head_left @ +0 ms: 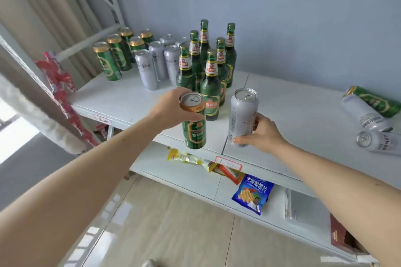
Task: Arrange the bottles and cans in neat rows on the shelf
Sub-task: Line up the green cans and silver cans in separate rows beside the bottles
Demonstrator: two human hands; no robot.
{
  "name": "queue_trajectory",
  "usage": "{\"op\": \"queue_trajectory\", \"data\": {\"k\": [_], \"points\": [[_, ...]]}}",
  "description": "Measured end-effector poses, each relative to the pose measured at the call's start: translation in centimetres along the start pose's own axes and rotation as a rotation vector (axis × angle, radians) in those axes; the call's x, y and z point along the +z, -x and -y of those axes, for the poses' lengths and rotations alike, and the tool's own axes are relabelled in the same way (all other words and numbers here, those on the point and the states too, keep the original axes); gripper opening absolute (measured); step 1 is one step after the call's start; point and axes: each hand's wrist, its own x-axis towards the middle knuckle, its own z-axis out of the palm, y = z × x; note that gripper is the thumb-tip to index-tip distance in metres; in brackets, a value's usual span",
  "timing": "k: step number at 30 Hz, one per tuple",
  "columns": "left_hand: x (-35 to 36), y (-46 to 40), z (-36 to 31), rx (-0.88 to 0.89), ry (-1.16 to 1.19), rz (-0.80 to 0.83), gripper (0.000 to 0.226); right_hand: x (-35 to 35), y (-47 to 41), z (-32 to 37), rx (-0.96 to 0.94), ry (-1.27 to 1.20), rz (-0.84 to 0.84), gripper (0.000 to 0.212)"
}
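Head view: the left hand (171,108) grips a green can (193,123) near its top, upright above the front edge of the white shelf (282,115). Just beside it, the right hand (262,132) holds a silver can (242,116) low on its side, also upright. Behind them green bottles (209,65) stand clustered, then standing silver cans (156,63) and green cans (117,54) further left. Three more cans (368,112) lie tipped at the shelf's right end.

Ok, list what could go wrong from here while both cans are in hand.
1. The left hand holds the green gold-rimmed can over the white shelf edge; a slipped grip could drop it.
2. Carrying the silver aluminium can left, the right hand might topple the green glass bottles.
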Motion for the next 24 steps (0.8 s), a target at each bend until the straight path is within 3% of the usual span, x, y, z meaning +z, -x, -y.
{"op": "queue_trajectory", "data": {"k": [5,10,14,24], "points": [[-6.9,-0.5,5.4,-0.032,-0.043,-0.037,0.052,6.3,-2.4,5.3,-0.034,-0.024,0.06,0.072],[-14.2,-2.9,10.3,-0.006,-0.163,-0.035,0.056,13.3,-5.3,10.7,-0.052,-0.122,0.034,0.059],[-19.0,-5.5,13.7,-0.005,-0.151,-0.047,0.059,17.9,-8.3,14.3,-0.049,-0.141,-0.001,0.062],[-24.2,-15.9,21.0,0.026,-0.185,-0.057,0.06,24.1,-18.1,16.7,0.054,-0.109,-0.161,0.074]]}}
